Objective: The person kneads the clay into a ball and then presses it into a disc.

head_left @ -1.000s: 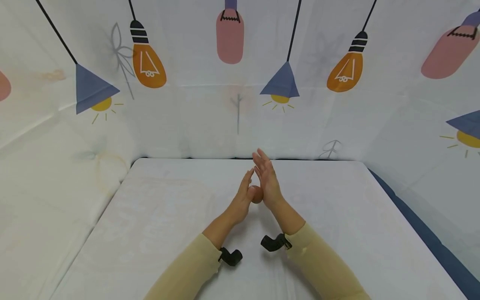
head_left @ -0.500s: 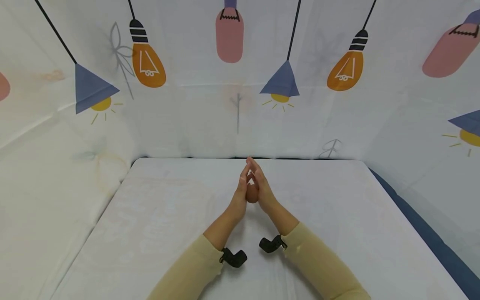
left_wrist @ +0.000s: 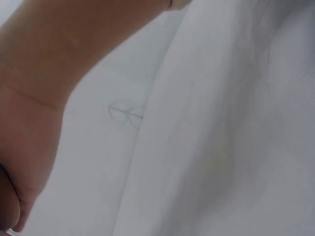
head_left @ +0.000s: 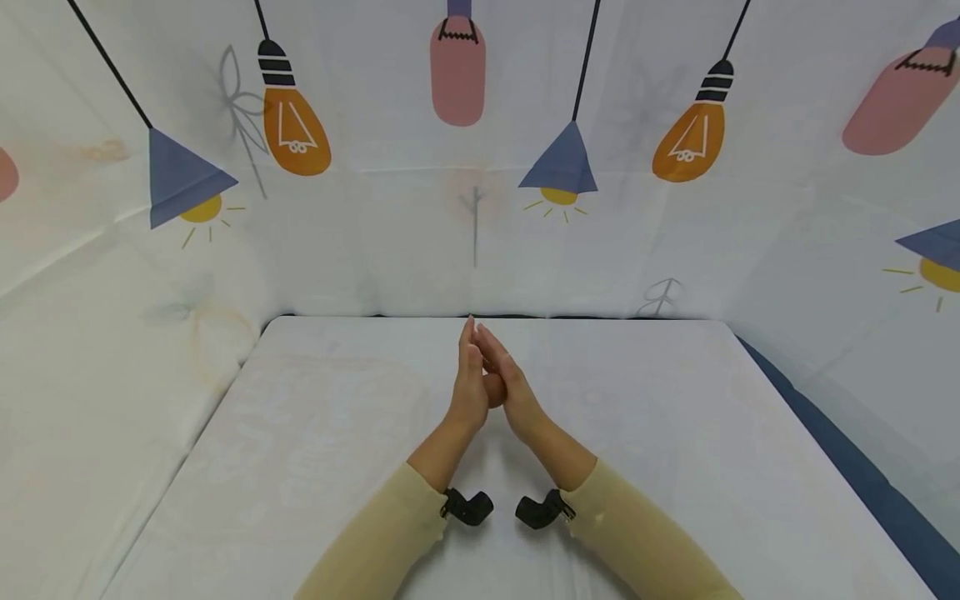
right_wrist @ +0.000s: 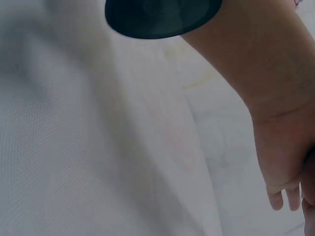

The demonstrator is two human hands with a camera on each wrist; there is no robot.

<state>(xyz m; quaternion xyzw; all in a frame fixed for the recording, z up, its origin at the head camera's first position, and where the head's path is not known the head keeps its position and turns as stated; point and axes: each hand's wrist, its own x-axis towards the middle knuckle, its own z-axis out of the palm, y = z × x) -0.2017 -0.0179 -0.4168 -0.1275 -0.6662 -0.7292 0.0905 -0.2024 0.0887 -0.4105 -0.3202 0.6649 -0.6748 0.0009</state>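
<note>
A small reddish-brown ball (head_left: pixel 493 392) sits between my two palms above the white table. My left hand (head_left: pixel 468 402) presses on it from the left with straight, raised fingers. From the right, my right hand (head_left: pixel 522 403) leans against it, its fingers straight and slanting up to the left. The fingertips of both hands come together above the ball. In the left wrist view a rounded brown form (left_wrist: pixel 8 204) shows beside a palm at the lower left edge; it is mostly cut off. The palms hide part of the ball.
The white-covered table (head_left: pixel 337 450) reaches back to a white cloth wall (head_left: pixel 405 242) printed with lamps and bulbs. A black wrist camera (head_left: pixel 468 507) sits on the left cuff, another black camera (head_left: pixel 538 510) on the right. Blue fabric (head_left: pixel 832 442) runs along the right edge.
The right hand has shifted left and nearer to me against the left hand, and the left fingers have turned more upright. The ball has moved slightly left between the palms.
</note>
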